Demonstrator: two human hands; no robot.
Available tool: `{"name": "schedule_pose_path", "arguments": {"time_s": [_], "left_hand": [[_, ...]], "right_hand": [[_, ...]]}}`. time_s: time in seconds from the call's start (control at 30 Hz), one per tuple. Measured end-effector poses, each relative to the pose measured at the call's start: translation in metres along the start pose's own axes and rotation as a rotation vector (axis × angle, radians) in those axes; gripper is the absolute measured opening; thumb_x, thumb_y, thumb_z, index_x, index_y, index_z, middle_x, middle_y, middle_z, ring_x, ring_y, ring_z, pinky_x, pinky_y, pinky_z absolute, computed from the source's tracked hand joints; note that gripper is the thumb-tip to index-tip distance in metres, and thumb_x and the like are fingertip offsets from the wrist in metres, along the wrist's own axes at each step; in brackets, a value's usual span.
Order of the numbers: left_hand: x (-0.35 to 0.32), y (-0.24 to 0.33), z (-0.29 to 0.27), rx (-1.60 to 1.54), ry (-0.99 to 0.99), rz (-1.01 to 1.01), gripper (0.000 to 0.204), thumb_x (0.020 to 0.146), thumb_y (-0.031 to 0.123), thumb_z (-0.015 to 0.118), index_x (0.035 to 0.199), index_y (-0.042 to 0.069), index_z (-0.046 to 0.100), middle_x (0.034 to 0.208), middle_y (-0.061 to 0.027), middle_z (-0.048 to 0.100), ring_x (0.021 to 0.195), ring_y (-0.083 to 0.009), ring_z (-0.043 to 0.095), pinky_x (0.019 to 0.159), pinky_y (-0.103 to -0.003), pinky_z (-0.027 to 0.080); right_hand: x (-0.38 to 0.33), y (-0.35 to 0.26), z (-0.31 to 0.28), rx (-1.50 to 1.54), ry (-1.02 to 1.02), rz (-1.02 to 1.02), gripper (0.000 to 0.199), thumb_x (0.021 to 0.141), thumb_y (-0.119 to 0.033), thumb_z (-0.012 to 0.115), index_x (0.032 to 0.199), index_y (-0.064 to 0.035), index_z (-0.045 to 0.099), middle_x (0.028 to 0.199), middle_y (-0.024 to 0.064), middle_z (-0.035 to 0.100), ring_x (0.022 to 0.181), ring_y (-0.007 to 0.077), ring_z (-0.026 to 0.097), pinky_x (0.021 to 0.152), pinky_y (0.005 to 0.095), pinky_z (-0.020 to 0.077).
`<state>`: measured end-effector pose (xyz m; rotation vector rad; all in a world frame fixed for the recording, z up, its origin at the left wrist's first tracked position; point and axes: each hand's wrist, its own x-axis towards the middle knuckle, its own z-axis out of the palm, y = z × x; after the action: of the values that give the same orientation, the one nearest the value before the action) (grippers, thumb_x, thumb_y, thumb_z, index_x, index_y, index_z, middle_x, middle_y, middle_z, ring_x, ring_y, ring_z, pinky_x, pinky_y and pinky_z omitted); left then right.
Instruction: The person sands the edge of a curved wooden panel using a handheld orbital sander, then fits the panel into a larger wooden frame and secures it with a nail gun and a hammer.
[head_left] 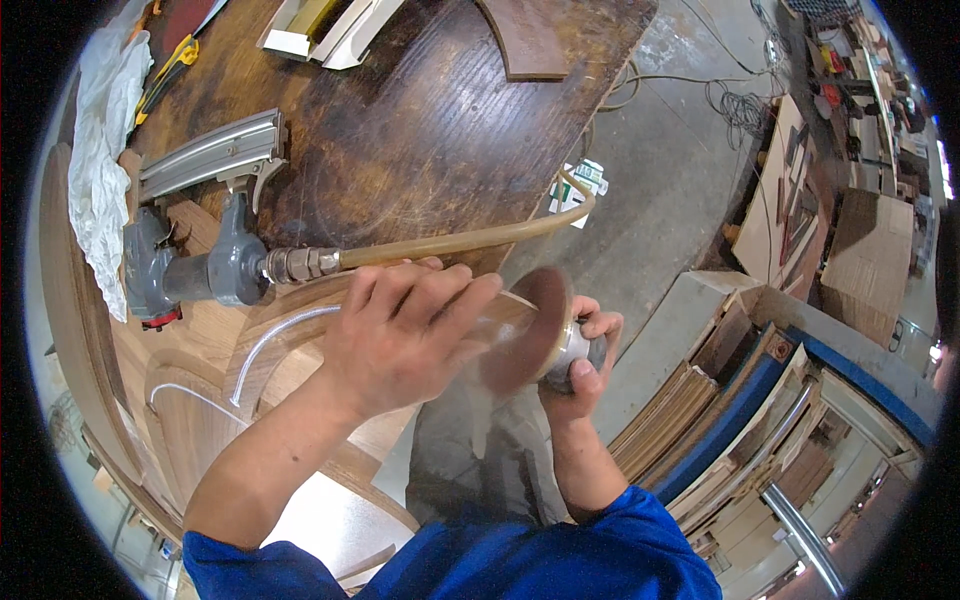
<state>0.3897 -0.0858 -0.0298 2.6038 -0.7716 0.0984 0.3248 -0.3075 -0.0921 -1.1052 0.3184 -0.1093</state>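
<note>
My right hand [585, 365] is wrapped round the grey body of a disc sander [568, 362], near the table's front right edge. Its round maroon disc [530, 340] faces left and is partly smeared, as if by motion. Fingers curled, my left hand [405, 335] grips a brown wooden piece [508, 318] whose end meets the disc or lies very near it. Most of that piece is hidden under the hand. Just beyond the left hand lies a grey air nail gun [205, 265] with a tan hose [470, 238] fitted to it.
Curved wooden parts [185, 415] lie on the left, some with white cord along them. The dark wooden table [400, 150] carries an open carton [330, 30], a curved brown board [522, 40], a yellow cutter [180, 60] and white plastic [105, 170]. Stacked wood strips [665, 420] stand right.
</note>
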Motion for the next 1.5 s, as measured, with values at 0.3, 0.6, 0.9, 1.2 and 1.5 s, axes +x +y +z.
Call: {"name": "schedule_pose_path", "arguments": {"time_s": [0.3,0.6,0.9,1.2,1.5], "left_hand": [[-0.002,-0.001,0.001,0.003,0.008,0.008,0.057,0.092,0.051,0.072,0.139,0.019,0.067,0.122,-0.002,0.06,0.112,-0.0258,0.056,0.095,-0.043,0.044],[-0.005,-0.002,0.003,-0.019,0.023,-0.004,0.06,0.086,0.047,0.077,0.138,0.019,0.067,0.123,-0.0019,0.06,0.113,-0.026,0.055,0.095,-0.044,0.044],[0.0,0.0,0.002,-0.013,0.024,0.004,0.059,0.088,0.048,0.075,0.138,0.018,0.067,0.122,-0.0021,0.06,0.112,-0.0263,0.055,0.095,-0.043,0.044],[0.0,-0.001,0.0,0.009,0.011,0.012,0.056,0.092,0.05,0.071,0.137,0.017,0.067,0.121,-0.0023,0.061,0.111,-0.0256,0.055,0.095,-0.043,0.044],[-0.001,-0.001,0.0,0.003,0.012,0.011,0.056,0.092,0.05,0.072,0.138,0.017,0.068,0.122,-0.0023,0.061,0.112,-0.0256,0.056,0.095,-0.043,0.044]], "right_hand": [[-0.002,-0.002,0.002,-0.002,-0.027,-0.008,0.047,0.085,-0.036,0.077,0.111,-0.0126,0.046,0.118,0.0149,0.054,0.111,0.0256,0.056,0.101,0.0399,0.0475],[-0.003,-0.002,0.004,0.008,-0.032,0.014,0.049,0.084,-0.036,0.079,0.112,-0.0132,0.046,0.119,0.0143,0.054,0.113,0.026,0.055,0.103,0.0409,0.0475],[-0.001,-0.006,0.006,0.006,-0.008,0.009,0.048,0.084,-0.037,0.077,0.112,-0.0133,0.046,0.118,0.0141,0.054,0.111,0.0251,0.056,0.101,0.039,0.0489],[-0.001,-0.004,0.002,-0.004,-0.028,0.014,0.048,0.085,-0.036,0.077,0.112,-0.0127,0.046,0.117,0.015,0.054,0.11,0.0247,0.056,0.1,0.0383,0.0489],[-0.001,-0.003,0.003,-0.016,-0.024,-0.008,0.048,0.084,-0.036,0.077,0.111,-0.0125,0.046,0.117,0.0151,0.054,0.111,0.025,0.056,0.1,0.0388,0.0488]]}}
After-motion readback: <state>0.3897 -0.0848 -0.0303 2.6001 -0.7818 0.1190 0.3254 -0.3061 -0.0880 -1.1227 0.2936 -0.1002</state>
